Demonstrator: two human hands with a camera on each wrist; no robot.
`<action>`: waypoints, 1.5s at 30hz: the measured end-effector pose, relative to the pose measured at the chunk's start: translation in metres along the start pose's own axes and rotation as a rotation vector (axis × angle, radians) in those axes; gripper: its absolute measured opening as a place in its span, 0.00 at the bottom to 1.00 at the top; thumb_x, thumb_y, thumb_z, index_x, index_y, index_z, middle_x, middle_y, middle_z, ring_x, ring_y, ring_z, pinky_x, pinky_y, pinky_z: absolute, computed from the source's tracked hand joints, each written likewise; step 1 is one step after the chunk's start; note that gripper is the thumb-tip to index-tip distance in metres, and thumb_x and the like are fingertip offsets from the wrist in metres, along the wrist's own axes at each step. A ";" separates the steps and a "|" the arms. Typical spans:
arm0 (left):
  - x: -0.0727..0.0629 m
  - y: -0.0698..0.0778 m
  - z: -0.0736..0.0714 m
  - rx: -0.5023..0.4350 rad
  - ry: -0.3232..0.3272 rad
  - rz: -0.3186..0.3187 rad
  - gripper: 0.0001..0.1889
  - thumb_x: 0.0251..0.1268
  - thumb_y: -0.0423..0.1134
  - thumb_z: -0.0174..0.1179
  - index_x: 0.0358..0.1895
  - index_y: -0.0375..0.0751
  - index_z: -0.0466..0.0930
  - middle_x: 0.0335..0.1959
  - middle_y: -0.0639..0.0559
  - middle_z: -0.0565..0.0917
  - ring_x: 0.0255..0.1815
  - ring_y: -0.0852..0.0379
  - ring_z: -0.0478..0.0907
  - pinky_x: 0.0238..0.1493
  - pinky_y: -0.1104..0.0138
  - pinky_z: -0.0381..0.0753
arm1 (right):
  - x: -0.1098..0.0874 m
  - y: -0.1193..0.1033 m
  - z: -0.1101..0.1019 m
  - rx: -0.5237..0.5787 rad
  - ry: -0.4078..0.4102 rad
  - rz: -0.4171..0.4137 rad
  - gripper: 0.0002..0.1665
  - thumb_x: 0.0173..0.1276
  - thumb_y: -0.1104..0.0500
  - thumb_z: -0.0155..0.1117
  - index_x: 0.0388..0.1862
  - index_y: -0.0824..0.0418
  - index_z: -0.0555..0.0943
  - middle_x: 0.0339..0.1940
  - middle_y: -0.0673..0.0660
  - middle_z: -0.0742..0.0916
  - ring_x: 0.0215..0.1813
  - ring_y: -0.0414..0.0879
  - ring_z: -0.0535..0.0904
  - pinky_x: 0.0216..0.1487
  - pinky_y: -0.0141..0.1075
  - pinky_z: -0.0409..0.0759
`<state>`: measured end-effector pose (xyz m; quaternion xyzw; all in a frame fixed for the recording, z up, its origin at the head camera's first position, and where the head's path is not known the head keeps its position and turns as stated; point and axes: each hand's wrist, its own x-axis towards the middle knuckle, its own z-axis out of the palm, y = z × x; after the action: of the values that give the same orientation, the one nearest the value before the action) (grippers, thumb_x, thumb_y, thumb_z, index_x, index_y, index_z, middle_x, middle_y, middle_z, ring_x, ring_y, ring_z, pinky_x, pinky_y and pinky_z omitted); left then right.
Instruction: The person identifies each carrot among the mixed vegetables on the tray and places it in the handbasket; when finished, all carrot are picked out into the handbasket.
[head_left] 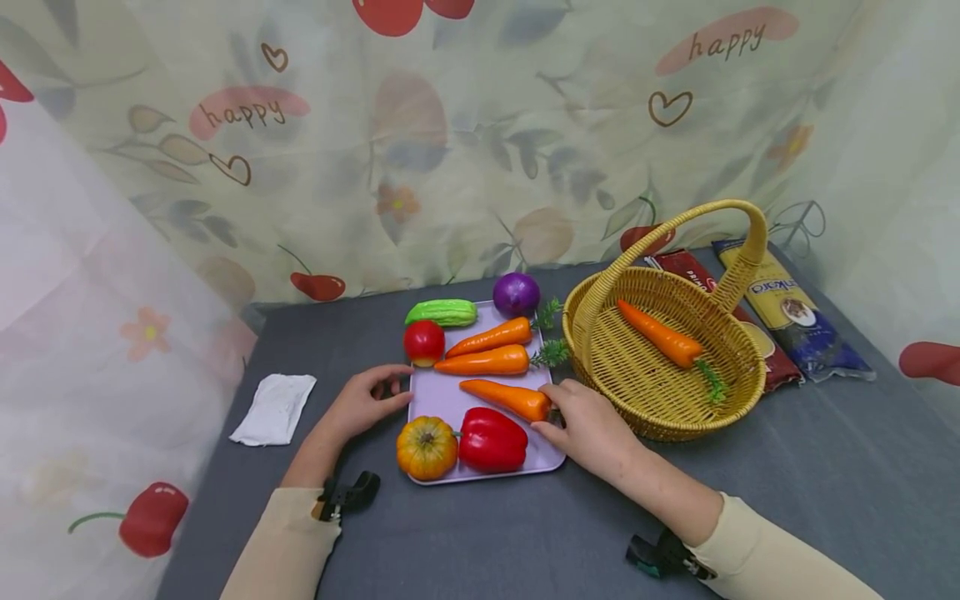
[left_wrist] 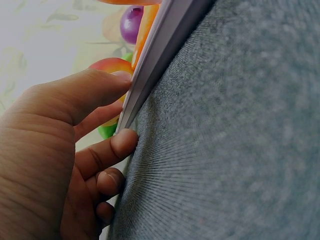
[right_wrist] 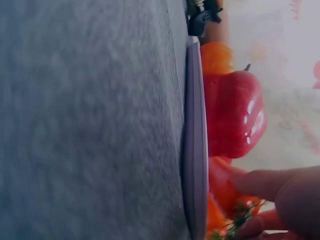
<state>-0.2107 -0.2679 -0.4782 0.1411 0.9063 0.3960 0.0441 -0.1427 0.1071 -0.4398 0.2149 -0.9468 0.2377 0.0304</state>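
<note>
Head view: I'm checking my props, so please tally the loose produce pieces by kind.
Carrots: 4
Red bell pepper: 1
Yellow-orange pumpkin: 1
Round red fruit: 1
Green cucumber-like vegetable: 1
Round purple vegetable: 1
Total: 9

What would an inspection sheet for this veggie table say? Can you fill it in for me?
Surface: grey cloth.
Job's things: lilac tray bearing red pepper, small pumpkin and three carrots; cucumber, round red item and purple onion by its far end; woven basket holding another carrot.
Clutter: white folded thing at left; red pack and blue-gold pack beside the basket.
Hands: left hand touches the tray's left edge; right hand pinches the nearest carrot by its leafy end.
Cables: nothing seen for certain.
Surroundings: pale printed curtain behind.
</note>
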 end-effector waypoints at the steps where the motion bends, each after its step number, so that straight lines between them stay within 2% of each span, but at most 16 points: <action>1: 0.000 0.000 0.000 -0.001 0.000 0.001 0.20 0.67 0.46 0.71 0.60 0.51 0.82 0.37 0.52 0.78 0.33 0.50 0.71 0.34 0.64 0.69 | -0.001 -0.001 -0.002 0.001 0.010 0.000 0.25 0.63 0.50 0.79 0.53 0.62 0.84 0.36 0.52 0.82 0.35 0.43 0.75 0.40 0.39 0.78; 9: -0.001 -0.001 0.001 -0.005 0.003 0.009 0.20 0.67 0.46 0.71 0.60 0.51 0.83 0.37 0.52 0.77 0.33 0.50 0.71 0.34 0.64 0.69 | -0.008 -0.014 -0.022 0.022 0.083 -0.024 0.25 0.60 0.51 0.81 0.52 0.62 0.85 0.34 0.51 0.81 0.34 0.43 0.74 0.37 0.37 0.76; 17: -0.001 0.000 0.000 -0.010 -0.001 0.003 0.20 0.67 0.47 0.71 0.60 0.52 0.82 0.37 0.52 0.77 0.34 0.50 0.71 0.35 0.63 0.69 | -0.019 -0.024 -0.050 0.106 0.229 -0.106 0.27 0.58 0.54 0.83 0.55 0.62 0.85 0.36 0.51 0.82 0.28 0.38 0.69 0.29 0.31 0.73; 21: -0.001 0.001 0.000 -0.013 -0.003 -0.002 0.20 0.67 0.48 0.70 0.60 0.52 0.82 0.37 0.52 0.78 0.35 0.49 0.72 0.35 0.63 0.70 | -0.027 -0.027 -0.067 0.144 0.299 -0.146 0.28 0.57 0.57 0.84 0.54 0.65 0.86 0.32 0.50 0.79 0.25 0.37 0.66 0.25 0.30 0.70; 24: -0.001 0.001 0.000 -0.013 -0.003 -0.002 0.20 0.67 0.47 0.70 0.60 0.52 0.82 0.37 0.52 0.78 0.35 0.49 0.72 0.35 0.63 0.70 | -0.033 -0.029 -0.080 0.166 0.349 -0.172 0.28 0.55 0.59 0.84 0.55 0.65 0.86 0.30 0.48 0.77 0.24 0.37 0.66 0.23 0.29 0.69; 29: -0.001 0.001 0.001 -0.013 0.000 -0.002 0.20 0.67 0.47 0.70 0.60 0.52 0.82 0.37 0.52 0.78 0.35 0.49 0.72 0.35 0.63 0.70 | -0.044 -0.032 -0.102 0.183 0.417 -0.196 0.30 0.54 0.62 0.84 0.57 0.63 0.86 0.32 0.47 0.78 0.24 0.36 0.67 0.24 0.28 0.69; 36: -0.001 0.001 0.001 -0.011 0.003 0.000 0.20 0.67 0.46 0.71 0.60 0.52 0.83 0.37 0.52 0.78 0.34 0.49 0.71 0.35 0.63 0.69 | -0.057 -0.030 -0.130 0.179 0.508 -0.163 0.31 0.52 0.64 0.84 0.57 0.62 0.86 0.34 0.47 0.79 0.24 0.37 0.68 0.25 0.25 0.67; 42: -0.001 0.001 0.001 -0.010 0.002 -0.005 0.20 0.67 0.47 0.71 0.60 0.52 0.83 0.37 0.52 0.78 0.34 0.49 0.71 0.34 0.64 0.69 | -0.064 -0.014 -0.149 0.209 0.645 -0.159 0.30 0.48 0.70 0.81 0.55 0.65 0.87 0.37 0.51 0.84 0.24 0.37 0.69 0.27 0.23 0.68; 45: -0.001 0.001 0.001 -0.011 0.001 -0.009 0.20 0.67 0.47 0.71 0.60 0.52 0.82 0.37 0.52 0.78 0.34 0.49 0.71 0.34 0.64 0.69 | -0.068 -0.006 -0.159 0.224 0.703 -0.115 0.30 0.48 0.72 0.80 0.54 0.66 0.87 0.38 0.51 0.84 0.25 0.35 0.68 0.28 0.21 0.68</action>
<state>-0.2091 -0.2673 -0.4778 0.1367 0.9046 0.4010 0.0460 -0.0854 0.2027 -0.3075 0.1750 -0.8329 0.3972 0.3434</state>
